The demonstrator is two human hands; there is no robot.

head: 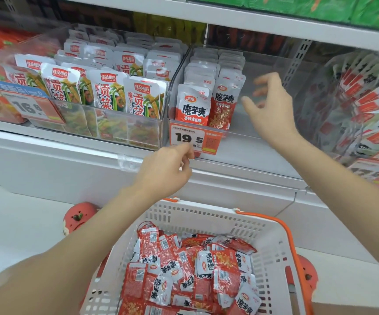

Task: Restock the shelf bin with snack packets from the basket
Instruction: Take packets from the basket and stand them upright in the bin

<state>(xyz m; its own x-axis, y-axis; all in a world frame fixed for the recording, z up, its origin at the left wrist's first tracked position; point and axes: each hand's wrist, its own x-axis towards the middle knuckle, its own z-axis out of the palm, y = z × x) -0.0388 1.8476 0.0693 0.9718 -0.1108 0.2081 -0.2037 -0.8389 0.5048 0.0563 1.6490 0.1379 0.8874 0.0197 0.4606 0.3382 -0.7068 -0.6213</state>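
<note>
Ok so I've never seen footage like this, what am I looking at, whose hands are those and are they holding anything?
One camera, worn on a person's head, looks forward and down, so the arms you see are the wearer's own. The left hand is by the price tag on the front of a clear shelf bin; I can't tell if it touches it. The right hand hangs open over the bin's bare right side and holds nothing. Two rows of snack packets stand in the left part of the bin. Below, a white basket holds more loose packets.
</note>
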